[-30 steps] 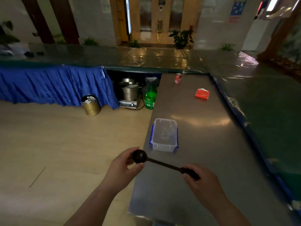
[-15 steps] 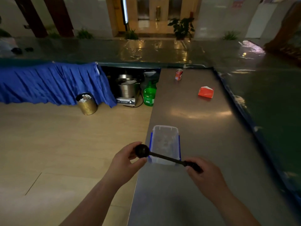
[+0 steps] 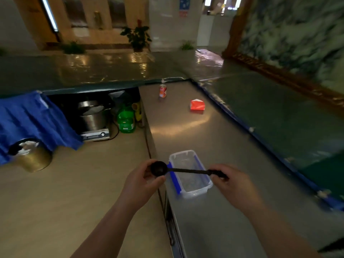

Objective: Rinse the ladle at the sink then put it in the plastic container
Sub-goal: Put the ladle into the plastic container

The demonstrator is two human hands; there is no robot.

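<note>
A small black ladle (image 3: pixel 188 170) lies level across the air just above a clear plastic container (image 3: pixel 193 189) with blue clips. My left hand (image 3: pixel 141 181) cups the round bowl end at the container's left side. My right hand (image 3: pixel 236 185) grips the handle end to the container's right. The container stands open near the left edge of the steel counter (image 3: pixel 214 138). No sink is in sight.
A red can (image 3: pixel 162 90) and a red-and-white carton (image 3: pixel 197 105) stand farther along the counter. To the left, on the floor, are a brass bin (image 3: pixel 31 157), a steel pot on a cooker (image 3: pixel 93 120), a green bottle (image 3: pixel 126 120) and blue cloth (image 3: pixel 31 118).
Both hands with the ladle have come closer to the container; the handle now crosses over its open top. The view has shifted forward and right.
</note>
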